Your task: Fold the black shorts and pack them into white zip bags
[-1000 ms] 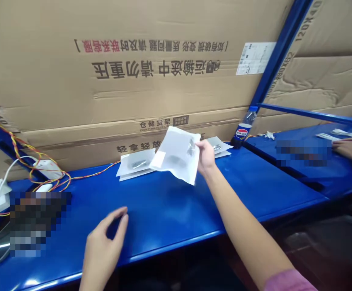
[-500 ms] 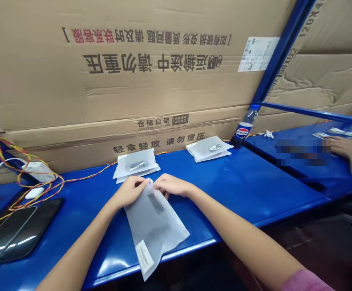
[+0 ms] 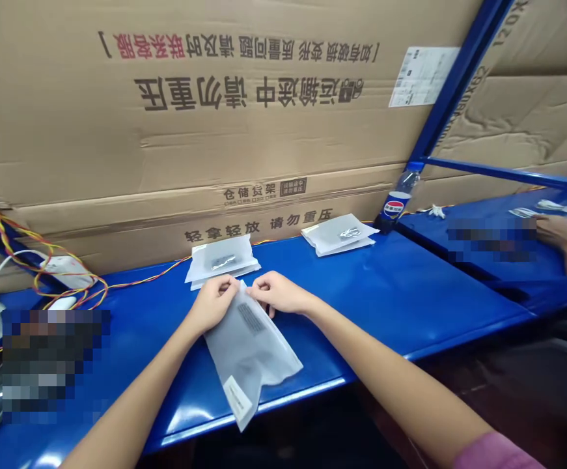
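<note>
Here, the left hand [image 3: 213, 303] and right hand [image 3: 279, 294] pinch the frosted bag's [image 3: 251, 355] upper end between their fingers above the blue surface [image 3: 356, 306].

Cardboard [image 3: 273, 146] — "轻拿轻放"; bottle [image 3: 401, 193] — Pepsi logo [image 3: 393, 207]

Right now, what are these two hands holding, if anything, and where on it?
The left hand and right hand pinch a frosted bag by its far end, opposite the end with the white label.
</note>
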Motion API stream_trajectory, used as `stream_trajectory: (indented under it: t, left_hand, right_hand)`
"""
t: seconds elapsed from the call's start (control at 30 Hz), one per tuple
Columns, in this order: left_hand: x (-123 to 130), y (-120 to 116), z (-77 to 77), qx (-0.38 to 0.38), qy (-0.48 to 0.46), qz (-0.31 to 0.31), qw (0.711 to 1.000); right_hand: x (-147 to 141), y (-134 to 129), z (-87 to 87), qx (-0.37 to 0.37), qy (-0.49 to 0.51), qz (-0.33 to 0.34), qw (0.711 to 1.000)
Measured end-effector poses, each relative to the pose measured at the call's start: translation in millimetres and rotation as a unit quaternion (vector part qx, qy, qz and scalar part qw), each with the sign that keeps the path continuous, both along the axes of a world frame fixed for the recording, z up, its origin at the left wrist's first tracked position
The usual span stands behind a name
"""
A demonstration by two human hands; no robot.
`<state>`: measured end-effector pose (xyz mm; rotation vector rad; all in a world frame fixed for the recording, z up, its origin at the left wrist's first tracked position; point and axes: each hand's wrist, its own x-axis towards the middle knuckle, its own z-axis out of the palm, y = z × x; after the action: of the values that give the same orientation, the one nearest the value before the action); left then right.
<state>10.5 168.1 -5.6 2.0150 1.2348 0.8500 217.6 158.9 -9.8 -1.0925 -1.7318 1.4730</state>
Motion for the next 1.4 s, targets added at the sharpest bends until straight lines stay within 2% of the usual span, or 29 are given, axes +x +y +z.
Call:
stream_trajectory:
  t: [0.13,0.27,0.43,0.53,0.6,0.73,0.77,0.87,0.9,1.07,1.23,1.4]
  left_hand:
    - [-6,4,3.9,0.019,0.000,0.020,1.000]
    - [1,-2,4.3,0.009,0.006,-0.013,1.000]
    - [7,-8,2.5,0.013,0.001,-0.025,1.000]
    - [5,-6,1.7,0.022,-0.004,-0.020,1.000]
    - [3,-5,1.9,0.026,-0.007,-0.020,0.999]
    - [4,-8,5.0,0.032,-0.011,-0.027,0.999]
    - [5,-10,6.0,0.033,-0.011,-0.031,0.999]
    - [8,-13,7.9,0.040,-0.003,-0.043,0.998]
    - [8,-13,7.9,0.043,0.000,-0.045,0.998]
    - [8,-13,5.2,0.060,0.008,-0.035,0.998]
    - [8,-13,2.5,0.069,0.016,-0.033,0.997]
    - [11,-16,2.6,0.084,0.035,-0.042,0.995]
  right_hand:
    - [12,-48,1.0,-0.019,-0.019,0.002,1.000]
    - [23,-102,-0.4,-0.077,-0.048,-0.024,0.996]
    - [26,-131,2.6,-0.118,-0.069,-0.013,0.991]
    - [29,-134,3.9,-0.128,-0.078,-0.001,0.989]
    - [31,-132,4.3,-0.102,-0.094,-0.011,0.990]
    - [29,-116,4.2,0.052,-0.098,-0.158,0.981]
    - [26,-110,4.0,0.072,-0.090,-0.167,0.979]
    - [12,-94,3.2,0.069,-0.073,-0.118,0.988]
    - [7,-90,2.9,0.066,-0.069,-0.120,0.988]
    - [-7,-82,1.3,0.079,-0.012,-0.226,0.971]
    - [3,-86,-1.1,0.087,-0.065,-0.170,0.979]
    - [2,-81,6.6,0.080,-0.150,-0.157,0.973]
